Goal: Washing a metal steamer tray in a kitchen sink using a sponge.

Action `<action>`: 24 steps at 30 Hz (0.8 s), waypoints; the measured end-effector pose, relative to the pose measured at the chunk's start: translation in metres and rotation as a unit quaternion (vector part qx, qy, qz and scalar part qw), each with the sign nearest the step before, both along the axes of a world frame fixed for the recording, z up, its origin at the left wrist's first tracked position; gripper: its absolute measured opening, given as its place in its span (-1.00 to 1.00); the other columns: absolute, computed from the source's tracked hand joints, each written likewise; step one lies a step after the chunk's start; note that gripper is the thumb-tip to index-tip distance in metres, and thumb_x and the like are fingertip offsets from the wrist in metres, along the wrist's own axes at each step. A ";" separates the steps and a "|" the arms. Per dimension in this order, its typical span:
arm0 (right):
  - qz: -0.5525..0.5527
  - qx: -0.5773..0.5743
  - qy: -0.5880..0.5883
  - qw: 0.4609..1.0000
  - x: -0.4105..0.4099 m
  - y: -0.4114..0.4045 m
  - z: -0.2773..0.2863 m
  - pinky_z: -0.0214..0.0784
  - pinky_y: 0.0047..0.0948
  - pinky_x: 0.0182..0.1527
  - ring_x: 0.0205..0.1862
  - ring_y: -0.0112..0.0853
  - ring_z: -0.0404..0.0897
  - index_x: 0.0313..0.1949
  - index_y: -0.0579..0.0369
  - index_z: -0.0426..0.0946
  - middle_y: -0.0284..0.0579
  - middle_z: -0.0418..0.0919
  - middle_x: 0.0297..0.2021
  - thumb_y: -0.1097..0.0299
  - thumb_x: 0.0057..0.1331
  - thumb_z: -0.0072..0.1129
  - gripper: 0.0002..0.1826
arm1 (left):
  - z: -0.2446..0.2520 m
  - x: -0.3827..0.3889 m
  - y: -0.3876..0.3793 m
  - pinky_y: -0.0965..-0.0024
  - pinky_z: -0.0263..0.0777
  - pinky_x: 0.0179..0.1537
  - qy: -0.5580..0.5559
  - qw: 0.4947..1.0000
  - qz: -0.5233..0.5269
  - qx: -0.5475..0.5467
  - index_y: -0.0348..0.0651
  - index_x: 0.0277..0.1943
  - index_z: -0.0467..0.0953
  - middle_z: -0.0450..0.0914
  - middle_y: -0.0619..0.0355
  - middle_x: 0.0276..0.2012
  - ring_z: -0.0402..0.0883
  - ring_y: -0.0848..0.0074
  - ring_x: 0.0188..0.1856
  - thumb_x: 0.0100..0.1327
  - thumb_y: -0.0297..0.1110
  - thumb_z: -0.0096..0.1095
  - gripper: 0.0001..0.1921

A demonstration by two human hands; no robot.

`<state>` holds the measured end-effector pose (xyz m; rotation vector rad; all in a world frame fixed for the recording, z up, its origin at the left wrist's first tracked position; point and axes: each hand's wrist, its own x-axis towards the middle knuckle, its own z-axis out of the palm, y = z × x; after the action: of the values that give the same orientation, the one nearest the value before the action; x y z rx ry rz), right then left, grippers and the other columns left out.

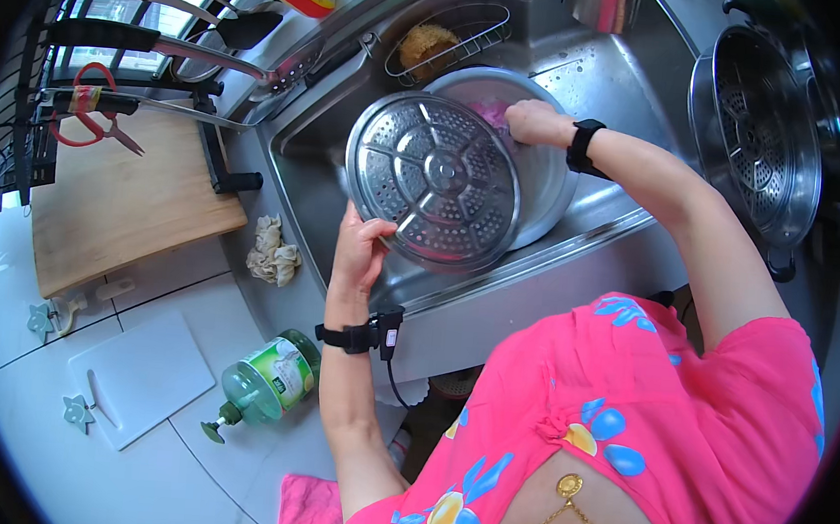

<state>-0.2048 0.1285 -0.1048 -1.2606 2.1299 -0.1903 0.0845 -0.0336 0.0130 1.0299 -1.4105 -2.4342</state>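
My left hand point(364, 251) grips the near left rim of a round perforated stainless-steel steamer tray point(444, 172), thumb on its upper face. The tray is held tilted over the sink point(617, 57) and covers part of a pale plastic basin point(552, 198). My right hand point(539, 122) is closed in a fist above the basin, on a pink cloth point(487, 110) that is partly hidden behind the tray's far edge. What else the basin holds is mostly hidden by the tray.
A wire rack with a tan scrubber point(426, 49) hangs at the sink's back. On the right stands a steel steamer pot point(757, 139). Leftward are a crumpled rag point(273, 252), a wooden board point(132, 198), hanging utensils, red scissors point(96, 111), a green pump bottle point(269, 379) and a white cutting board point(141, 381).
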 end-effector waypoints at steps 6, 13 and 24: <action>-0.218 -0.126 0.031 0.967 -0.050 0.022 0.036 0.43 -0.06 -0.08 -0.14 0.05 0.61 -0.24 0.13 0.64 0.18 0.63 -0.23 0.34 0.14 -0.03 -0.71 | 0.065 -0.014 0.025 0.47 0.49 -0.25 -0.082 0.911 -0.113 -0.388 -0.21 0.19 0.43 0.68 0.16 -0.20 0.66 0.50 -0.34 0.07 -0.70 0.03 -0.45; -0.220 -0.172 -0.123 0.952 -0.051 0.030 0.055 0.46 -0.32 -0.50 -0.52 -0.29 0.61 -0.10 0.11 0.60 -0.03 0.63 -0.45 0.38 0.04 0.10 -0.62 | 0.062 -0.025 0.038 0.21 0.37 0.18 -0.011 0.554 -0.273 -0.786 -0.07 -0.05 0.60 0.66 0.15 -0.09 0.53 0.14 0.13 0.10 -0.65 0.14 -0.64; -0.013 -0.160 -0.094 0.983 0.076 -0.007 -0.009 0.37 0.01 0.00 -0.05 0.16 0.51 -0.04 0.26 0.38 0.32 0.44 -0.08 0.47 0.24 -0.11 -0.70 | -0.014 -0.020 0.018 0.54 0.46 -0.15 -0.047 0.936 0.079 -0.339 -0.34 0.34 0.20 0.50 0.06 0.08 0.57 0.59 -0.18 0.14 -0.60 0.14 -0.35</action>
<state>-0.1285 0.1217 -0.1142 -1.3322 2.0061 -0.6599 0.0647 -0.0156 -0.0006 1.0243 -1.9042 -1.5926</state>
